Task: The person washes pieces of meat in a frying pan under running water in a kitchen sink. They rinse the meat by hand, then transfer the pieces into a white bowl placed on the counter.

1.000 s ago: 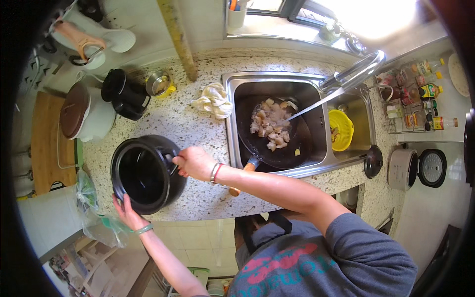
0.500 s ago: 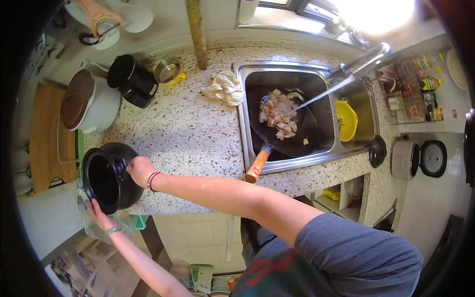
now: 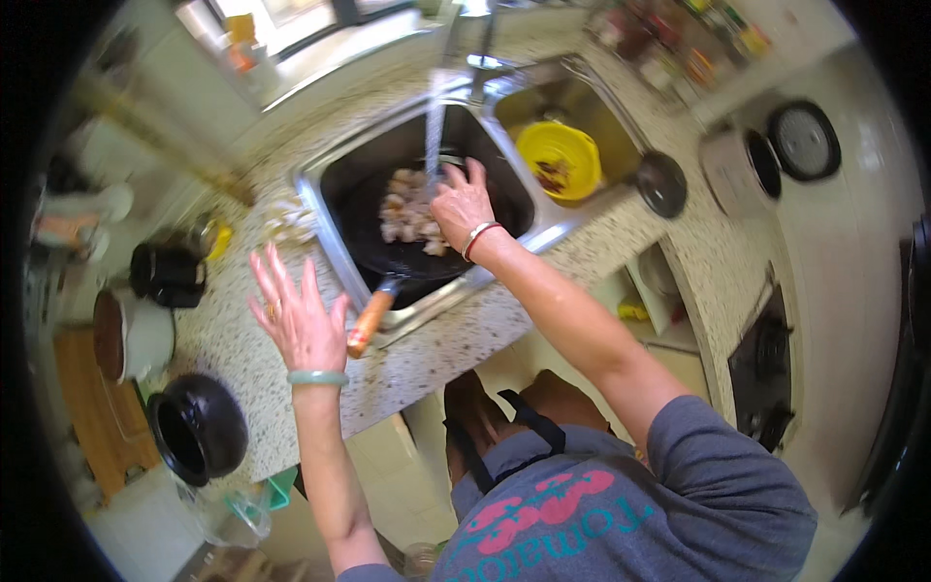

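Falling water [image 3: 434,131] blurred part of the right hand [image 3: 464,206], its fingers loosely parted above lumpy, pale meat [image 3: 402,215]; whether they touched any could not be told. That hand hid one side of the dark, round pan [image 3: 398,264] in the shiny metal sink [image 3: 332,244]. The left hand [image 3: 308,325], holding nothing, spread its fingers above the speckled counter [image 3: 257,354].
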A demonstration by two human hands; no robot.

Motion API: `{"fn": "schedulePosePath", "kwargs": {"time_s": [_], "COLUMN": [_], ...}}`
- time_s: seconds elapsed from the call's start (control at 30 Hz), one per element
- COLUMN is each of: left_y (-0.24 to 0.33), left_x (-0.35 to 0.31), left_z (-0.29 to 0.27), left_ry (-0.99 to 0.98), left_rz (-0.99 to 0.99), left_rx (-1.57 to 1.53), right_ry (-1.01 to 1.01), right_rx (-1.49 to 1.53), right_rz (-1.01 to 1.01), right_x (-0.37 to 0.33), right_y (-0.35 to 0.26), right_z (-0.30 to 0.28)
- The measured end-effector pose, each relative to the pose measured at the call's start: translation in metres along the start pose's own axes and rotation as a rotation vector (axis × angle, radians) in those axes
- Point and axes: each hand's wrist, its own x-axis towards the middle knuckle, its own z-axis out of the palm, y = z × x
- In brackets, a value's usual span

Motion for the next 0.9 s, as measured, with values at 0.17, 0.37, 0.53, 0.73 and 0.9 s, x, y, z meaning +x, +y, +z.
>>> {"fn": "schedulePosePath", "kwargs": {"time_s": [0.17,0.37,0.53,0.73,0.9], "left_y": [0.133,0.281,0.373,0.471,0.524], "left_x": [-0.019,-0.121,-0.183,-0.159,-0.122], "left_z": [0.065,0.182,0.339,0.512,0.579], "left_ry": [-0.12,-0.587,-1.066,-1.112,-1.263], "left_rz": [-0.077,-0.19,-0.402,-0.323,-0.849], "left_rx": [-1.242,-1.43,-1.359,-1.22,-1.84], "right_ry": [0.447,0.531,0.951,1.104,1.509], "right_rx": [1.013,1.58,1.676,1.669,2.154], "right_rz": [-0.027,0.311,0.81,0.974,0.012], "right_x": [-0.102,-0.285,-0.39,-0.436,-0.419], "right_y": [0.081,0.194,0.369,0.566,0.611], "right_z": [-0.017,-0.028,0.063,0.149,0.139]}}
